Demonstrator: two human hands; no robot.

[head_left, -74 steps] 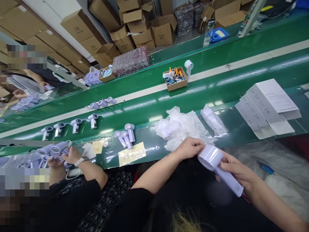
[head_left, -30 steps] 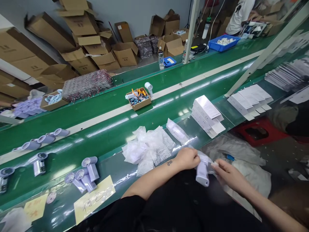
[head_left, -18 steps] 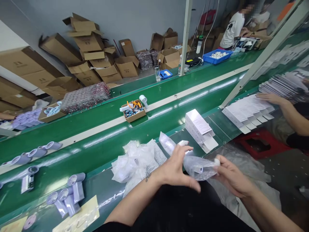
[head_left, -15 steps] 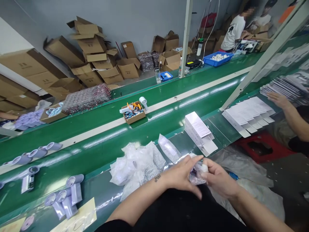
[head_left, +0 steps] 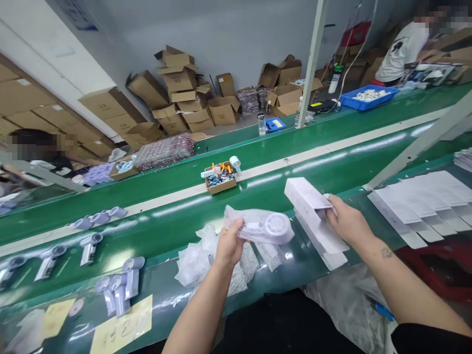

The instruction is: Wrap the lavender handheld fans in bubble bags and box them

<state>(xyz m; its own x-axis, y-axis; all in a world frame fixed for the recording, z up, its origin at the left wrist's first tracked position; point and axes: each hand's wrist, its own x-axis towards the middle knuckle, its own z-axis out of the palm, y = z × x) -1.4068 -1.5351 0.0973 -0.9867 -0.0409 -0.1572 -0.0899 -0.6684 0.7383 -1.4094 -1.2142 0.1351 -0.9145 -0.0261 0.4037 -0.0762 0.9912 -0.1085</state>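
My left hand (head_left: 228, 245) grips one end of a lilac handheld fan (head_left: 275, 225) in a clear bubble-wrap bag, its round grille facing up toward the right. My right hand (head_left: 348, 219) has its fingers closed on the upper edge of a white carton (head_left: 309, 216), which lies slanted with its near end flaps open. The fan is close to the carton's left side, apart from it. Under the fan and my left wrist, more bubble-wrap bags (head_left: 199, 260) lie piled on the green bench; what they contain is hard to make out.
Several flat-lying white cartons (head_left: 424, 201) overlap at the right. Lilac fan-shaped units (head_left: 120, 285) lie at the left by a yellow paper (head_left: 123, 329). A cardboard tray (head_left: 221, 186) of small parts stands across the belt. A slanted metal post (head_left: 416, 140) rises at the right.
My left hand has moved left and up with the wrapped fan, which both hands held close to my body before. My right hand has let go of it and taken hold of the white carton.
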